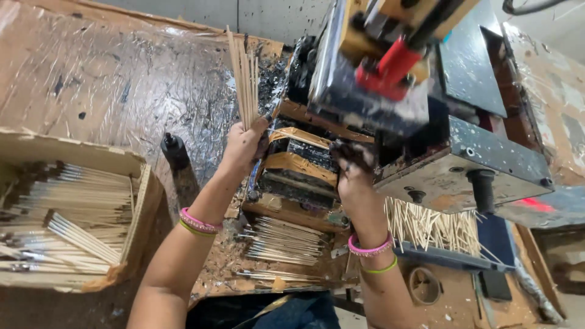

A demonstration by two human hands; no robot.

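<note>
many coated sticks (67,213), cardboard box (137,225)

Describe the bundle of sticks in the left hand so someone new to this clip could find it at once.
Start at the grimy machine filling the upper right. Just left of it, the left hand is raised, gripping a bundle of bare sticks that fans upward. Unlike the dark-coated sticks lying flat below, or those in the cardboard box, it stands upright and pale.
</note>
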